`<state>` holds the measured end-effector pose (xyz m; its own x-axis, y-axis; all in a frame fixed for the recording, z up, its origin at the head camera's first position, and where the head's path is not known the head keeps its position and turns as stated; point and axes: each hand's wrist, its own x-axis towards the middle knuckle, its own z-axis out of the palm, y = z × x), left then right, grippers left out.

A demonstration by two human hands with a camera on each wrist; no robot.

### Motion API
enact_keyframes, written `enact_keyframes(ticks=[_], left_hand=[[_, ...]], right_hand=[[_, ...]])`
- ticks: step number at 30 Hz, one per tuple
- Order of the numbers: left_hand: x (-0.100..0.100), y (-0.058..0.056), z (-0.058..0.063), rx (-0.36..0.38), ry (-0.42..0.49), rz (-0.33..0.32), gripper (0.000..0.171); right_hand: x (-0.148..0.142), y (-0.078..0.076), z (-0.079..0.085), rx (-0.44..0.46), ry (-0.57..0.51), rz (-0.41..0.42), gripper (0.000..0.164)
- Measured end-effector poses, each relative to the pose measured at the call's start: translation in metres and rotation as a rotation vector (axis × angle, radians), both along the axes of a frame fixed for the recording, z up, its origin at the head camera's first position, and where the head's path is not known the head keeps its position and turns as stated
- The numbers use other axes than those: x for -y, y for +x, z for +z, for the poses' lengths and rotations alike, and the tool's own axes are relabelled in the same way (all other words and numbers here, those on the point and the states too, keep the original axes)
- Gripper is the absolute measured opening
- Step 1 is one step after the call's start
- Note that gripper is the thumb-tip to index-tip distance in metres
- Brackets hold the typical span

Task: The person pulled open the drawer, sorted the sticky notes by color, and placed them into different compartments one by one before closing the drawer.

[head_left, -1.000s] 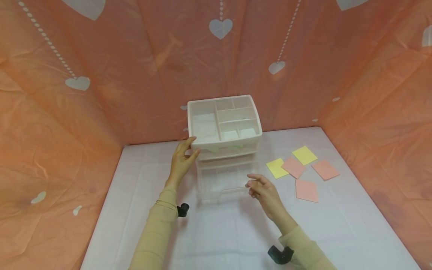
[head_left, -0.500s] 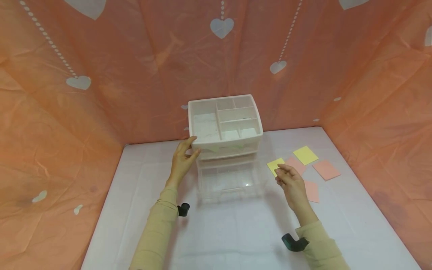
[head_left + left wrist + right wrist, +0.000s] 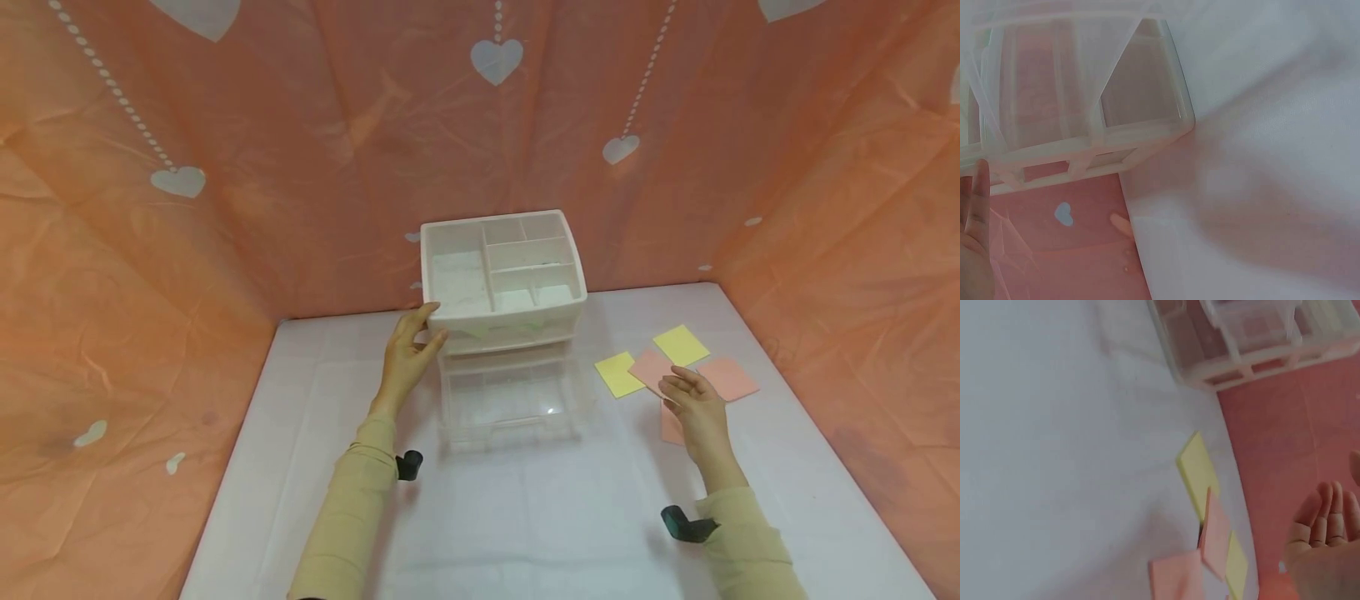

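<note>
A white plastic drawer organizer (image 3: 504, 327), with a divided tray on top, stands at the back of the table. Its lower clear drawer (image 3: 510, 400) is pulled out and looks empty. My left hand (image 3: 405, 358) holds the organizer's front left corner, fingertips at the top rim and thumb at the front. My right hand (image 3: 696, 410) hovers with loosely bent fingers and nothing in them, overlapping pink sticky note pads in the head view. Beside it lie a yellow sticky note pad (image 3: 618, 375), another yellow pad (image 3: 681, 345) and a pink pad (image 3: 729, 379).
A white cloth covers the table (image 3: 510, 525). Orange curtains (image 3: 360, 167) with white hearts enclose it at the back and both sides. The pulled-out drawer juts toward the front. Black wrist cameras sit at both sleeves.
My right hand has moved right, from the drawer's front right corner to over the pink sticky note pads. My left hand stays on the organizer's corner; the drawer stays out.
</note>
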<state>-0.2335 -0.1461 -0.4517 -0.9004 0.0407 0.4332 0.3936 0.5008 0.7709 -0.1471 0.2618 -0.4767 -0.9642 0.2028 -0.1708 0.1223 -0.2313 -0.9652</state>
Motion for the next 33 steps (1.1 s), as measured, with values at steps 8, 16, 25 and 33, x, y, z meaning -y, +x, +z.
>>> enact_keyframes(ticks=[8,16,25,33], left_hand=[[0.001,0.001,0.000,-0.003,-0.005,0.005,0.045],[0.001,0.000,0.001,-0.008,-0.010,-0.004,0.045],[0.000,0.000,0.000,-0.011,-0.014,-0.005,0.045],[0.000,0.001,-0.001,-0.004,-0.006,0.001,0.045]], right_hand=[[-0.022,0.003,-0.017,0.156,0.197,-0.033,0.044],[-0.032,0.007,-0.032,0.317,0.496,0.013,0.068],[-0.038,0.009,-0.045,0.413,0.515,-0.039,0.080],[-0.039,0.008,-0.053,0.445,0.830,0.014,0.082]])
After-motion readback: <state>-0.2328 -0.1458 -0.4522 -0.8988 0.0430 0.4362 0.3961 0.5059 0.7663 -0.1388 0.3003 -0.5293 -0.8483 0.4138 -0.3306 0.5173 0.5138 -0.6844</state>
